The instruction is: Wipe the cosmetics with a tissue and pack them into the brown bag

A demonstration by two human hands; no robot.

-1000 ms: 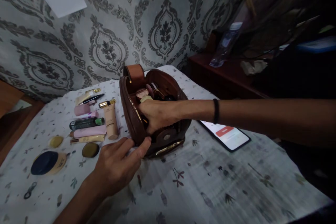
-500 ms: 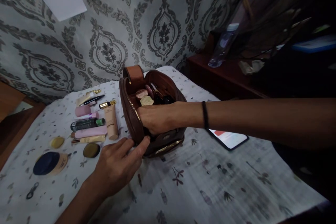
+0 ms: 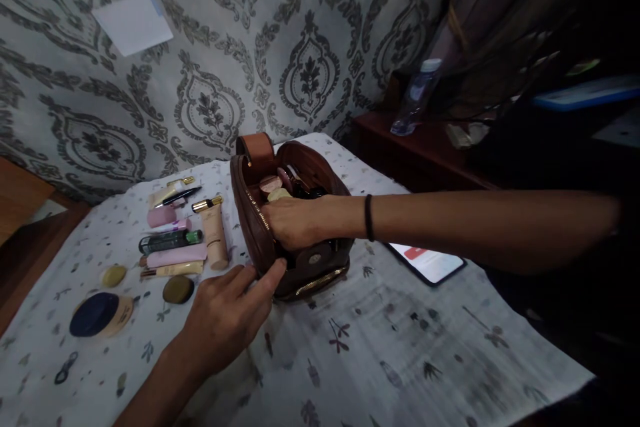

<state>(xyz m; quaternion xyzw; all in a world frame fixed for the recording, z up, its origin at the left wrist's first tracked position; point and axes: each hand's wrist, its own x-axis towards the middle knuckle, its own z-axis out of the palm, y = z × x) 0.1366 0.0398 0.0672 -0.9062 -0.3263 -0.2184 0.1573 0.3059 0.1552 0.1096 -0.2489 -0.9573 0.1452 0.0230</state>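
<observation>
A brown makeup bag point(image 3: 245, 220) stands unzipped on the cloth-covered table. My right hand point(image 3: 295, 220) reaches down inside it, and its fingers are hidden among the contents. Beside that hand in the bag are a round pink compact point(image 3: 271, 184), a pale yellow piece point(image 3: 279, 194) and dark items that I cannot make out. My left hand point(image 3: 230, 307) pinches the bag's near left edge, thumb on the rim and the other fingers against the outside. Left of the bag lie a beige tube point(image 3: 215, 237), a gold-and-black lipstick point(image 3: 207, 203) and a dark green tube point(image 3: 170, 241).
A navy-lidded jar point(image 3: 95, 315) and a dark round compact point(image 3: 178, 289) lie near my left forearm. Under my right forearm is a phone point(image 3: 435, 265) with its screen lit. A plastic bottle point(image 3: 417, 97) stands on the dark red surface point(image 3: 380, 147) behind.
My right hand has shifted slightly within the bag, now covering more of the pale yellow piece. My left hand keeps its hold on the edge. The camera view has tilted a little.
</observation>
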